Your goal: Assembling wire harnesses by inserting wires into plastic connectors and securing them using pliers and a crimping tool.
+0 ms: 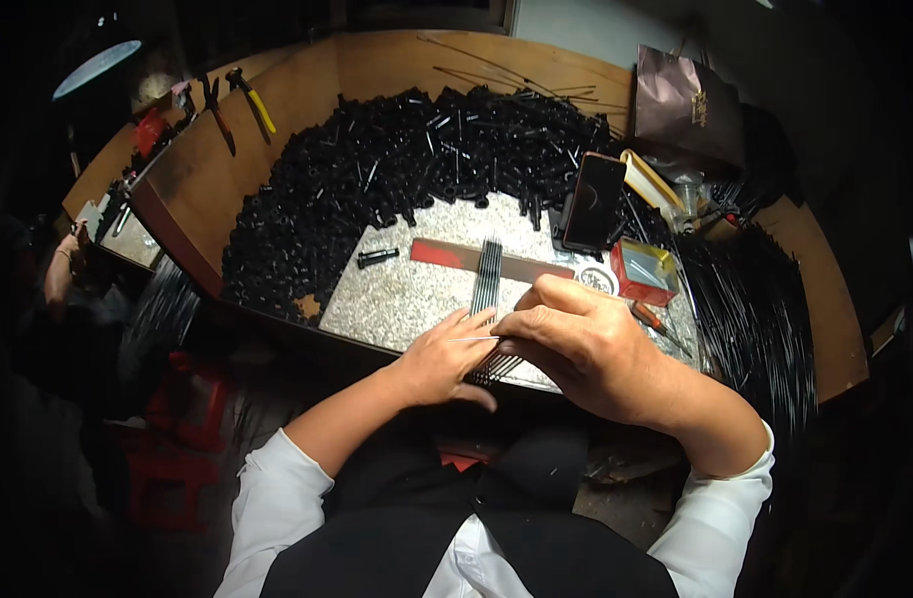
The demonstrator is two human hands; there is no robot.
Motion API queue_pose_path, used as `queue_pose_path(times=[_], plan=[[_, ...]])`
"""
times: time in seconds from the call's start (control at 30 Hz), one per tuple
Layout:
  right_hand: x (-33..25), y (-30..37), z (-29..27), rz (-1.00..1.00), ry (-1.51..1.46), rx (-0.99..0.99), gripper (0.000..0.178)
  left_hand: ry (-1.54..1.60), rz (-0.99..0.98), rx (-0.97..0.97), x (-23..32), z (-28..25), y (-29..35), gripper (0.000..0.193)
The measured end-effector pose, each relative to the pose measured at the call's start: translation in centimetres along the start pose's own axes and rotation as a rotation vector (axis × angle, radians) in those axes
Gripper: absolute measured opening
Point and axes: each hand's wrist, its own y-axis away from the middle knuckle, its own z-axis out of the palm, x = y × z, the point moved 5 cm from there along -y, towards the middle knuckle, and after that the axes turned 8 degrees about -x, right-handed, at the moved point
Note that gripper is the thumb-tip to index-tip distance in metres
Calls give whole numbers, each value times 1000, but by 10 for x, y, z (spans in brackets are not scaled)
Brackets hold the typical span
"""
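Observation:
A row of thin dark metal rods lies side by side across a flat red-and-brown bar, their near ends at the worktop's front edge. My left hand rests against the rods' left side, fingers stretched out and thumb apart. Over their right side, my right hand is closed in a pinch. A thin pale strand, like a wire, runs from its fingertips across my left fingers. The rods partly disappear behind my right hand. One short black tubular part lies apart, left of the bar.
Behind the speckled worktop rises a big heap of black tubular parts. To the right are a phone, a red box, a white round container and long dark rods. Pliers hang on the wooden side wall.

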Motion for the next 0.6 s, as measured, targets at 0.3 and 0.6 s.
queue_pose_path(times=[0.3,0.6], plan=[[-23,-31,-93,-80,39,153,12,-36,21,-14,2,-27,-9,78],[-40,-54,-185,141,-89,386,18,424,-4,-74,38,-106,-62,15]])
